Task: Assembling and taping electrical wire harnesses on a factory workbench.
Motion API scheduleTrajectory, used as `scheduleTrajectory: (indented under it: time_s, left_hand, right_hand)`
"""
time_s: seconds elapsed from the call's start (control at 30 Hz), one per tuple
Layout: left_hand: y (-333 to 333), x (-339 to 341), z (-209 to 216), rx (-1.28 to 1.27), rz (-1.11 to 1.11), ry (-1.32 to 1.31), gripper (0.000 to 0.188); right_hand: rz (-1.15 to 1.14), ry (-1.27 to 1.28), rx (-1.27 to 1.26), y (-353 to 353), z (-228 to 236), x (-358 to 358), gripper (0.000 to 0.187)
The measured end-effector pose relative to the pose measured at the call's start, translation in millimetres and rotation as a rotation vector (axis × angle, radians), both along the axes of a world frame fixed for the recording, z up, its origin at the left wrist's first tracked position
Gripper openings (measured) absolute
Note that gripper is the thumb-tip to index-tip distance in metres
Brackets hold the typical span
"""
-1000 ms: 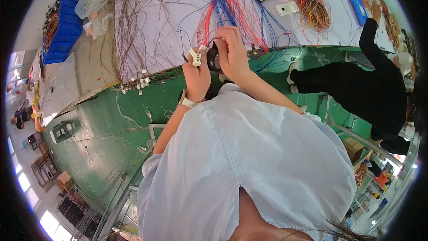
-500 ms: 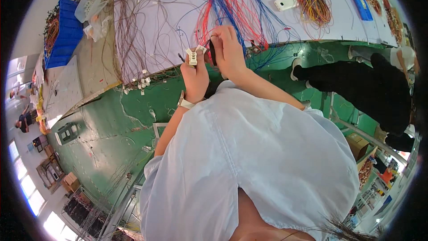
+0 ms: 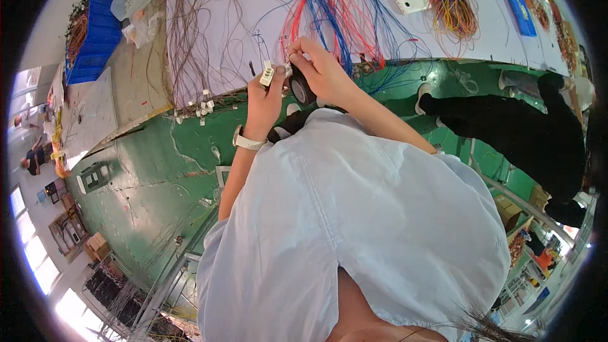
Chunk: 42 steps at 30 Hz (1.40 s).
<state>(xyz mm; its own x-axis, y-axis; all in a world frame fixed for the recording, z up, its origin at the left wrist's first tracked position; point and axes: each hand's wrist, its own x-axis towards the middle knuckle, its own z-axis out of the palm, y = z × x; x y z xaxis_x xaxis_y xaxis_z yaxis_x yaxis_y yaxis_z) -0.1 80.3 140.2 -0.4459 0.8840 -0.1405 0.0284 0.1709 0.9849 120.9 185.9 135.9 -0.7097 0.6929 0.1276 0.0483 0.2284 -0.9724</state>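
Note:
My left hand (image 3: 263, 106), with a white watch on its wrist, is closed on white plastic connectors (image 3: 267, 75) at the table's near edge. A short black lead end sticks out beside them. Close by on the right, my right hand (image 3: 324, 76) grips a roll of black tape (image 3: 303, 90), which hangs tilted below its fingers. Thumb and fingertips of the right hand meet near the connectors. Whether tape runs between the two hands is too small to tell.
Red and blue wires (image 3: 329, 12) and brown wires (image 3: 190, 38) spread over the white table (image 3: 253, 19). A white phone (image 3: 413, 4) lies near a yellow-orange wire bundle (image 3: 453, 9). A blue bin (image 3: 95, 38) stands far left. A person in black (image 3: 513, 130) is at right.
Both hands have shifted slightly left. The right hand has turned, so the tape roll now shows its round side lower down. The connectors have tilted in my left hand.

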Motion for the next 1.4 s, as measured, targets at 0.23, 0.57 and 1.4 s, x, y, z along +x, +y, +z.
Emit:
scheduleTrajectory:
  time_s: [0.23,0.57,1.4]
  left_hand:
    - [0,1,-5,0.016,0.065,-0.043,0.031]
    - [-1,0,-8,-0.043,0.011,0.145,0.032]
    - [4,-16,-5,-0.158,-0.231,0.395,0.03]
  right_hand:
    - [0.04,-0.052,-0.004,1,1,-1,0.009]
    - [0.088,-0.06,-0.115,5,-2,1,0.009]
    - [0.017,-0.105,-0.187,13,-65,4,0.022]
